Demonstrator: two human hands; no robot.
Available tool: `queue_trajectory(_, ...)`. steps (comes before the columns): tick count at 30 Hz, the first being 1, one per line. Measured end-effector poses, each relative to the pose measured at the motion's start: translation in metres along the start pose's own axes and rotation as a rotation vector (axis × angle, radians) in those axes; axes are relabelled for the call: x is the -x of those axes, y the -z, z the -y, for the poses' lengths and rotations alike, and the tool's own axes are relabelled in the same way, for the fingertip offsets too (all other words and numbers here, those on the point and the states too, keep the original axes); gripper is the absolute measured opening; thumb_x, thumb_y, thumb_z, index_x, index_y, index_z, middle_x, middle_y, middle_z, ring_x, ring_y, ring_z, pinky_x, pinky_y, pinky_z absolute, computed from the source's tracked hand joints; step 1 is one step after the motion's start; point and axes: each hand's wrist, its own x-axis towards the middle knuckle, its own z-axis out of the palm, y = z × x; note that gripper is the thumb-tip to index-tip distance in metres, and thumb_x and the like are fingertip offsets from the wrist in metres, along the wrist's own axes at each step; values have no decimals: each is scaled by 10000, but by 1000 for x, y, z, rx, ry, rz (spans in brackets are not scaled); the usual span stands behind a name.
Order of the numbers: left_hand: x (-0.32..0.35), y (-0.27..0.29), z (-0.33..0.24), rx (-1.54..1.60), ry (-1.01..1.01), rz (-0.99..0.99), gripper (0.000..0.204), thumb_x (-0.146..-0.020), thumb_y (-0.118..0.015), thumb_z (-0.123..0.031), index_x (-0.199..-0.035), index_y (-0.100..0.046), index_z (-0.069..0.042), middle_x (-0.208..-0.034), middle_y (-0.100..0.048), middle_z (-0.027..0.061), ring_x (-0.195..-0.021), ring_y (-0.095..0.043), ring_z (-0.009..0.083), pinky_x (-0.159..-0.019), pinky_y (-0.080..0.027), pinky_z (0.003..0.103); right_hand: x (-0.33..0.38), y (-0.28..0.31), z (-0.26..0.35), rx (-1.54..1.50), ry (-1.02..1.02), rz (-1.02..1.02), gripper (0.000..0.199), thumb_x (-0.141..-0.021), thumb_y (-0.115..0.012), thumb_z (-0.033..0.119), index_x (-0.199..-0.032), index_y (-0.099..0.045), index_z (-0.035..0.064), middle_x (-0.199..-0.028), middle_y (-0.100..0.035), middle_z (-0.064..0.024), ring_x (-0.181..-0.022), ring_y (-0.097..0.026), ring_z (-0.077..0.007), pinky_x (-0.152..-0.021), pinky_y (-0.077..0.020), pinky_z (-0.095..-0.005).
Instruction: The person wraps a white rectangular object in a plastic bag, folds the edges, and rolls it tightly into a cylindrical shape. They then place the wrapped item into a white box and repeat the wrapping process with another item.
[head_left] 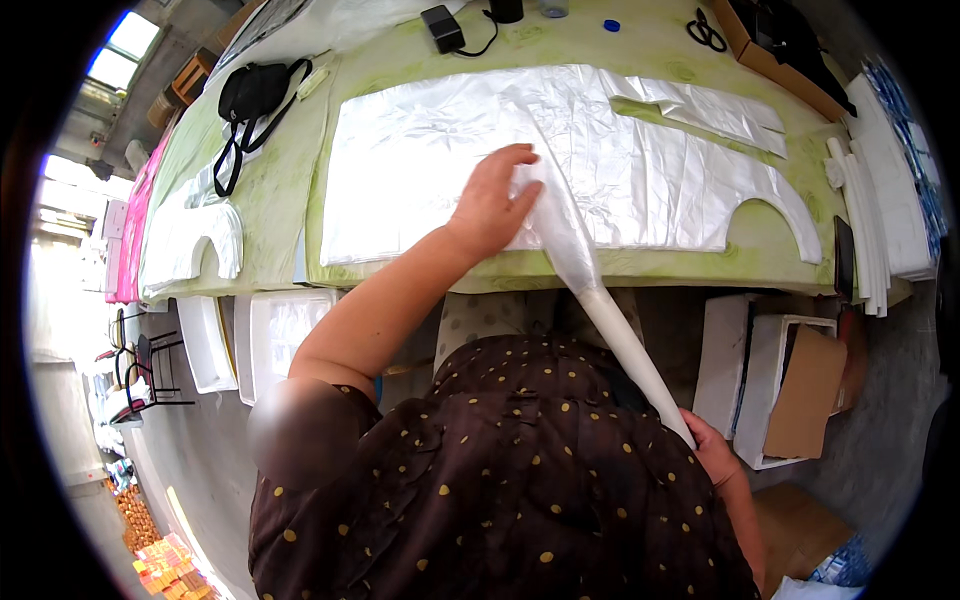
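Observation:
My right hand (709, 449) is closed round the lower end of a long white tube (630, 350), which slants from my right side up to the table. Clear plastic film (566, 235) bunches at the tube's upper end and spreads over the white sheets. My left hand (494, 200) is by the film's left side, over the sheets, with thumb and fingers apart; whether it touches the film I cannot tell. Under it, flat on the table, lies a stack of thin white plastic sheets (400, 170), with a curved cut-out and straps at the right, like aprons.
The table has a green cloth (600, 262). A black bag (254, 92), a black power adapter (443, 29), a blue cap (611, 25) and black scissors (705, 31) lie on it. Further white sheets (190, 245) lie left, white rolls (862, 220) right. Boxes (765, 400) stand below.

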Motion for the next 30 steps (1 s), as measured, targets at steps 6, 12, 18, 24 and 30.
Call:
queue_trajectory(6, -5, -21, -25, -366, 10, 371, 644, -961, -551, -493, -1474, -439, -120, -1587, -297, 187, -1492, -200, 406, -1224, -168, 504, 1, 2, 6, 128, -17, -25, 804, -715, -623, -85, -1483, -456, 83, -1284, -588, -26, -1118, -571, -125, -936, -474, -272)
queue_trajectory(12, 1, -24, -22, -431, -107, 361, 636, -940, -609, -449, -1467, -450, -129, -1575, -330, 152, -1487, -239, 360, -1222, -186, 498, 31, 11, -20, 166, 18, -97, 811, -699, -635, -79, -1475, -467, 81, -1218, -607, -20, -1074, -592, -128, -925, -487, -284)
queue_trajectory(18, 1, -13, -19, -144, -204, 453, 528, -936, -636, -404, -1362, -559, -101, -1461, -473, 112, -1416, -366, 311, -1180, -310, 433, 33, 12, 49, 120, 123, -164, 751, -754, -674, 108, -1464, -454, 9, -1216, -604, -47, -1063, -598, -152, -918, -490, -310)
queue_trajectory(24, 1, -13, -21, -258, -286, 488, 490, -937, -631, -392, -1313, -595, -80, -1381, -538, 109, -1367, -422, 312, -1160, -342, 420, -69, -27, 172, 851, 587, -410, 616, -864, -708, 248, -1424, -512, 81, -1297, -613, -169, -1176, -604, -302, -1004, -462, -363)
queue_trajectory(30, 4, -14, -16, -207, -308, 494, 505, -955, -599, -415, -1331, -582, -78, -1397, -539, 102, -1381, -412, 302, -1180, -316, 419, -135, -29, 246, 1256, 549, -439, 580, -873, -663, 345, -1423, -531, 217, -1119, -603, -148, -1020, -615, -351, -895, -499, -413)
